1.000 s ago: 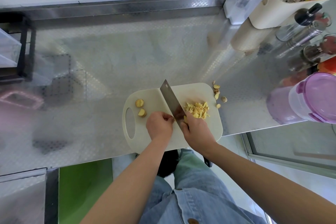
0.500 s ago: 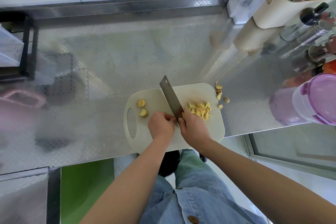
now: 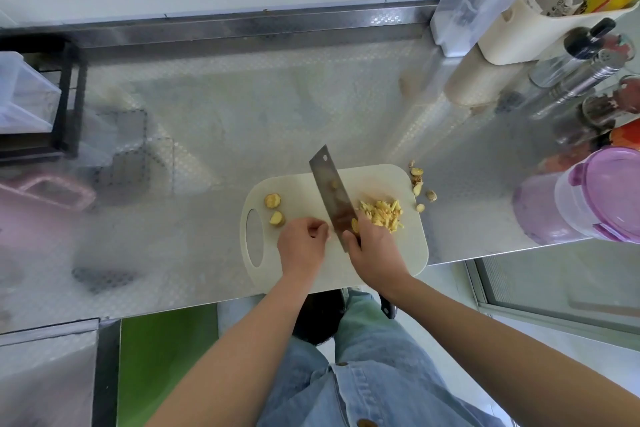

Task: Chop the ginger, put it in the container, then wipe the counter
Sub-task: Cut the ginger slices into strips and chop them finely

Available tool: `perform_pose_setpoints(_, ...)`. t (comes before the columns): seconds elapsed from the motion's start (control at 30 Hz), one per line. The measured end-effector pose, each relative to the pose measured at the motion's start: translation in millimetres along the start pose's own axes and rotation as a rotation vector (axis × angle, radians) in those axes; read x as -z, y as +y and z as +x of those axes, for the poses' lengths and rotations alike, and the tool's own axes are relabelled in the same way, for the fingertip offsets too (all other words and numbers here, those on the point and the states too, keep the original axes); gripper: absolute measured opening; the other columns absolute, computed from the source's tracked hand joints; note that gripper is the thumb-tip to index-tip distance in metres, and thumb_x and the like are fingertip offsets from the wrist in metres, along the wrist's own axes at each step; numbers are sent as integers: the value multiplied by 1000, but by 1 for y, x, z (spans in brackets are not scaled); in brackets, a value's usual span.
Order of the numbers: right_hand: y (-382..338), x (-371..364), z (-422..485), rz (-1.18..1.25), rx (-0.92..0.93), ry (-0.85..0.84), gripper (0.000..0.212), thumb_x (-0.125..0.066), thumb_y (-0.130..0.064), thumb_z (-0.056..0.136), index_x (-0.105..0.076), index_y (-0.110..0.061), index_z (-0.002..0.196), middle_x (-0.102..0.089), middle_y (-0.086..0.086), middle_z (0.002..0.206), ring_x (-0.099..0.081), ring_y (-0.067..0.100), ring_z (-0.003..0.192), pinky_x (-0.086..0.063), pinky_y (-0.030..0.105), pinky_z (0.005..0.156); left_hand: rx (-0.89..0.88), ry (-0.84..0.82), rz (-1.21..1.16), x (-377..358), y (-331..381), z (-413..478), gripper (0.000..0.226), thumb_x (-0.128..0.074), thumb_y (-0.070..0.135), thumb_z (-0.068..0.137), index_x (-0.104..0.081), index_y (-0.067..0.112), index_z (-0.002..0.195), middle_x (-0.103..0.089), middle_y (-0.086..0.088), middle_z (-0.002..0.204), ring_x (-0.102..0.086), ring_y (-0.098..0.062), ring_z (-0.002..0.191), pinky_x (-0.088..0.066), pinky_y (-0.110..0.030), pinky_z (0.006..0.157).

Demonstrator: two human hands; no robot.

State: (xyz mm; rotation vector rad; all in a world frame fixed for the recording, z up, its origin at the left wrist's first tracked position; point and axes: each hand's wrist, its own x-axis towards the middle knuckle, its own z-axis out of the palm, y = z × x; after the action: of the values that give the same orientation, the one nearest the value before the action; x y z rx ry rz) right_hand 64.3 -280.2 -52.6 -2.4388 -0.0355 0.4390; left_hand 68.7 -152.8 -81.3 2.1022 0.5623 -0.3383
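A white cutting board (image 3: 381, 178) lies on the steel counter (image 3: 207, 149) near its front edge. My right hand (image 3: 374, 250) grips the handle of a cleaver (image 3: 330, 191), whose blade points away across the board. A small ginger slice (image 3: 354, 224) sticks by the blade's heel. Right of the blade lies a pile of chopped ginger (image 3: 381, 215). Just left of the blade my left hand (image 3: 303, 243) rests on the board with fingers curled; no ginger shows in it. Two ginger chunks (image 3: 273, 210) sit near the board's handle hole.
Ginger peel scraps (image 3: 419, 185) lie on the counter off the board's right end. A clear container with a purple lid (image 3: 595, 194) stands at the right edge. Bottles, shakers and a cream holder (image 3: 512, 28) crowd the back right. A black rack (image 3: 65, 97) stands at the left.
My left hand has drawn a little to the left, away from the blade. The cleaver has shifted slightly, and the chopped pile lies clear of it on the right.
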Motion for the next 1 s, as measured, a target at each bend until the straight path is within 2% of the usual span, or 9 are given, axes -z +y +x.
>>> perform_pose_setpoints(0.17,5,-10,-4,-29,-45,-37,23,-44,-16,97,-47,-5,117,-50,3,66,-46,20,57,-33,30,52,-27,198,112,9,-4,-11,16,-55,23,92,-68,17,87,-66,4,76,-56,-14,68,-36,-26,60)
perform_pose_setpoints(0.27,15,-2,0,-11,-121,27,7,-44,-15,97,-43,-9,95,-42,1,58,-42,20,53,-30,30,49,-35,296,140,17,-11,-10,14,-54,23,91,-65,19,84,-64,4,74,-57,-16,68,-39,-28,58)
perform_pose_setpoints(0.3,16,1,1,-10,-146,49,10,-44,-15,97,-39,-11,89,-41,1,58,-41,20,53,-28,30,47,-28,334,148,21,-12,-9,13,-54,24,91,-64,19,84,-63,4,76,-57,-17,70,-42,-29,59)
perform_pose_setpoints(0.4,13,5,2,1,-114,33,9,-45,-15,96,-39,-12,90,-43,3,56,-42,19,50,-29,29,44,-5,411,172,33,-16,-1,9,-54,24,90,-61,19,93,-62,1,87,-57,-21,82,-45,-32,64)
perform_pose_setpoints(0.53,7,-5,-2,-19,-2,-92,3,-45,-13,94,-45,-10,93,-45,2,56,-40,15,49,-35,32,51,22,424,205,46,-19,11,14,-52,24,92,-57,19,104,-62,-5,95,-53,-26,96,-40,-32,68)
perform_pose_setpoints(0.6,8,-6,-1,5,-49,-51,4,-44,-14,95,-46,-12,98,-45,2,56,-42,16,48,-36,31,49,28,412,228,50,-19,17,15,-52,24,94,-58,20,106,-61,-6,96,-52,-26,99,-38,-33,69)
perform_pose_setpoints(0.73,10,0,3,39,-122,1,8,-44,-17,97,-43,-12,90,-48,6,57,-47,21,48,-41,33,46,46,362,258,54,-13,29,20,-50,27,96,-62,20,109,-59,-9,101,-50,-28,104,-36,-32,71)
perform_pose_setpoints(0.87,7,2,5,59,-70,-62,2,-47,-16,94,-45,-15,94,-46,2,54,-42,16,44,-39,31,45,60,330,299,53,-13,38,19,-52,27,95,-67,19,105,-62,-11,100,-55,-30,98,-43,-36,73)
perform_pose_setpoints(1.0,-2,-2,12,48,-22,-93,6,-47,-15,94,-43,-14,91,-44,2,55,-38,15,46,-33,31,45,57,336,233,55,-11,40,14,-60,24,92,-70,20,102,-69,-3,100,-61,-25,93,-38,-28,69)
